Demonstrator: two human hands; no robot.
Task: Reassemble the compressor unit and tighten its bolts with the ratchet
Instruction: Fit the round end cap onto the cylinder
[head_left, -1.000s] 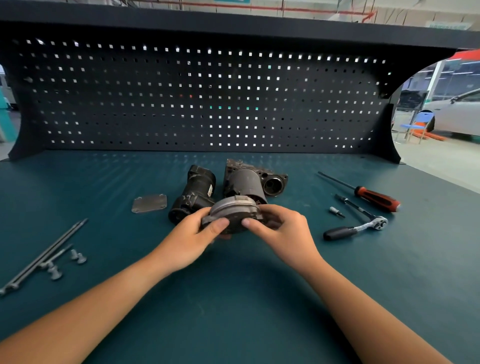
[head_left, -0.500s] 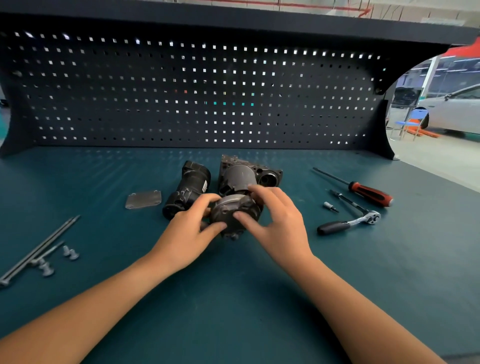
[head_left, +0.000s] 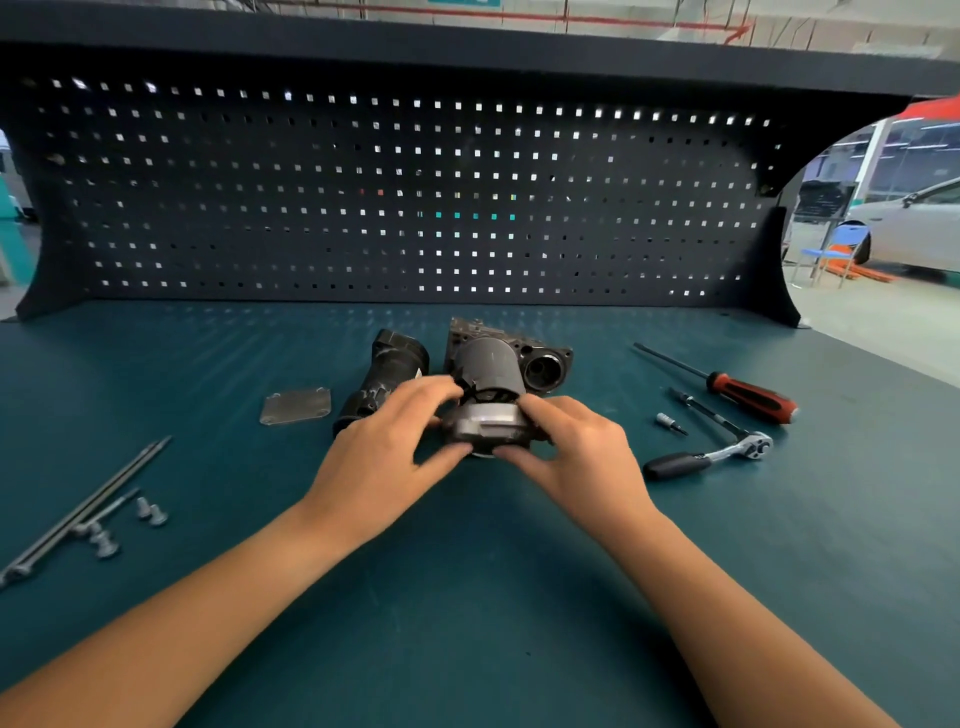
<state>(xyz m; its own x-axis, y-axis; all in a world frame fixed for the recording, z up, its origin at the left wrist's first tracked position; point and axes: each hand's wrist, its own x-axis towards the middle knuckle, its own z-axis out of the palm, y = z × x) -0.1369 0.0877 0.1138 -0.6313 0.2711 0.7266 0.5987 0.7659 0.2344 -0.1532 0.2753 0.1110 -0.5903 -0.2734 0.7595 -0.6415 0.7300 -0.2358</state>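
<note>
While both hands work at the middle of the bench, the head view shows the left hand and right hand gripping a round grey end cap from either side, thumbs under its near edge, holding it against the near end of the compressor body. To seat it well, I judge the cap should be kept square to the cylinder and turned until its lugs meet the bolt holes, not forced. A black housing lies just left of the body, a flat cover plate farther left, long bolts and short screws near the left edge. Right lie the ratchet, a small bit and a red-handled screwdriver. Underneath is a teal mat-topped bench backed by a dark pegboard; a workshop floor with a white car shows far right.
</note>
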